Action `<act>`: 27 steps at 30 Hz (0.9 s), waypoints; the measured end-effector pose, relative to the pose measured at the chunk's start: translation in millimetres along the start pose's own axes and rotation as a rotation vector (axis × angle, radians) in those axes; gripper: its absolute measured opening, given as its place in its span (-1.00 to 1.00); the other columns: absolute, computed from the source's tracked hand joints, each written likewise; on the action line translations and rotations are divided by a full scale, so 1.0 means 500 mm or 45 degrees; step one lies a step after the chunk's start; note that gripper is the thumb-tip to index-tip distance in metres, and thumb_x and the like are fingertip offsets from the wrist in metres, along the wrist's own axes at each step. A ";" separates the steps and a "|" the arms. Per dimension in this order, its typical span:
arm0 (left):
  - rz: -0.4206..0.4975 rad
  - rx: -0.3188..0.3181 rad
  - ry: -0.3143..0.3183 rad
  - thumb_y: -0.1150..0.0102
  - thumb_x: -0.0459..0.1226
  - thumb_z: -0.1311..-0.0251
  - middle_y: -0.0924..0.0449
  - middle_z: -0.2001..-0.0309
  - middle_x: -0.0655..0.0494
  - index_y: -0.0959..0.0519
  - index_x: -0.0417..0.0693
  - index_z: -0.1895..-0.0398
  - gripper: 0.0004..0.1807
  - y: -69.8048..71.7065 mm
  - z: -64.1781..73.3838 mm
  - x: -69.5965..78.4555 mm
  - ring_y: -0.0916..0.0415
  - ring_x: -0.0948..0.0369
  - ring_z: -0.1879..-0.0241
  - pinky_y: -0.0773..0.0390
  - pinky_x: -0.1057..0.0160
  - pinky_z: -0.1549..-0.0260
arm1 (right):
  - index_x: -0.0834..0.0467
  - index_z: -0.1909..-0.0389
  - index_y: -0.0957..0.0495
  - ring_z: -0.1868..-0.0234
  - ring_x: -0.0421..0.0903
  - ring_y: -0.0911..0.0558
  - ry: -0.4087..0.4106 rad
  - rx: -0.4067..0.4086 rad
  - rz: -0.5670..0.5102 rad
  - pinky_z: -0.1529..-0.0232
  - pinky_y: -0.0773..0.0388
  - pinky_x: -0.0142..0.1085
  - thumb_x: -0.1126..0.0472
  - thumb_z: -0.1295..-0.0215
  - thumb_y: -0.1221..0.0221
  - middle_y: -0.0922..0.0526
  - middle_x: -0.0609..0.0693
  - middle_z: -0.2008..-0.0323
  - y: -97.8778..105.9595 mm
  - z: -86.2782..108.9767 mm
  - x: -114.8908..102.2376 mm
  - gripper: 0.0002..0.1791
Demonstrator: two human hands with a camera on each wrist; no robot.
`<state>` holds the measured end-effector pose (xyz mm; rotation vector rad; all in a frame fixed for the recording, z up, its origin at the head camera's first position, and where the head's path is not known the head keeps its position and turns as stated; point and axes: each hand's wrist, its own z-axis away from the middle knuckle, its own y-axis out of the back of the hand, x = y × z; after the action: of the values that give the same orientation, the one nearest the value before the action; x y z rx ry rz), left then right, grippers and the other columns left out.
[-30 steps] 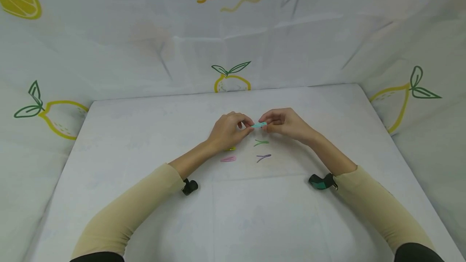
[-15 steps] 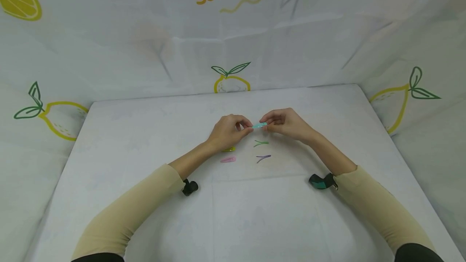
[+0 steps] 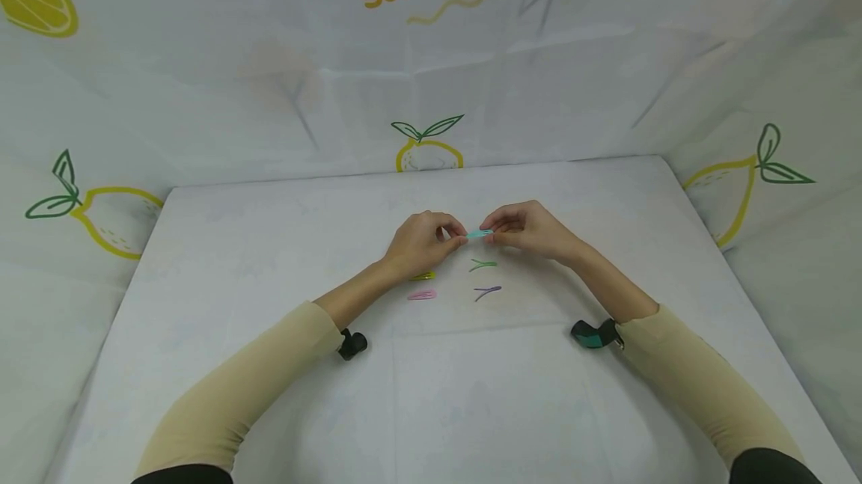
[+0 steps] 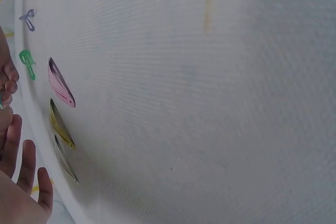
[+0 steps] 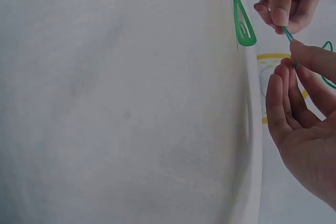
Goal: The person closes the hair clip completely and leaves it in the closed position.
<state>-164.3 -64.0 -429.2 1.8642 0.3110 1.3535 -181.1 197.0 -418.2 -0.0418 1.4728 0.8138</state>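
Both hands pinch a teal snap hair clip (image 3: pixel 480 233) above the table's middle. My left hand (image 3: pixel 420 242) grips its left end between thumb and forefinger, while my right hand (image 3: pixel 528 228) pinches the right end with other fingers loosely bent. Below the hands lie a green hair clip (image 3: pixel 483 264) and a purple hair clip (image 3: pixel 488 292), both bent open. Left of these rest a pink hair clip (image 3: pixel 422 295) and a yellow hair clip (image 3: pixel 424 275), partly covered by the left hand. In the left wrist view another thin, pale hair clip (image 4: pixel 66 159) lies beside the yellow one.
A white cloth (image 3: pixel 485 394) covers the table. Behind and at both sides hangs a white curtain (image 3: pixel 256 110) printed with lemons. A dark wrist device (image 3: pixel 352 345) sits at the left cuff, another dark and green device (image 3: pixel 595 335) at the right cuff.
The teal hair clip has turned slightly between the fingers and now looks thinner and lies flatter. The left hand has dipped a little; the clips on the table have not moved.
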 end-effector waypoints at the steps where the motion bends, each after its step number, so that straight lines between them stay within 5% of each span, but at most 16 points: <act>1: -0.005 -0.002 0.002 -0.39 -0.21 -0.43 -0.84 0.22 0.17 -0.83 0.03 0.14 -0.90 0.000 0.000 0.000 -0.58 0.22 0.25 -0.49 0.30 0.19 | 0.20 -0.04 -0.77 0.13 -0.03 -0.78 -0.002 -0.002 0.009 0.04 -0.63 -0.43 0.29 -0.44 -0.38 -0.80 0.21 0.07 0.000 -0.001 0.001 -0.78; 27: -0.074 -0.115 0.078 -0.37 -0.17 -0.43 -0.82 0.24 0.17 -0.80 0.09 0.22 -0.92 -0.006 -0.003 -0.002 -0.63 0.24 0.33 -0.45 0.33 0.37 | 0.25 0.03 -0.79 0.17 -0.17 -0.73 0.003 -0.047 0.118 0.06 -0.65 -0.51 0.32 -0.36 -0.45 -0.83 0.19 0.08 -0.007 -0.017 0.010 -0.79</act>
<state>-165.5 -62.2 -431.8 1.7291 0.3271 1.3652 -187.0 192.3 -425.5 -0.0025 1.4705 0.9165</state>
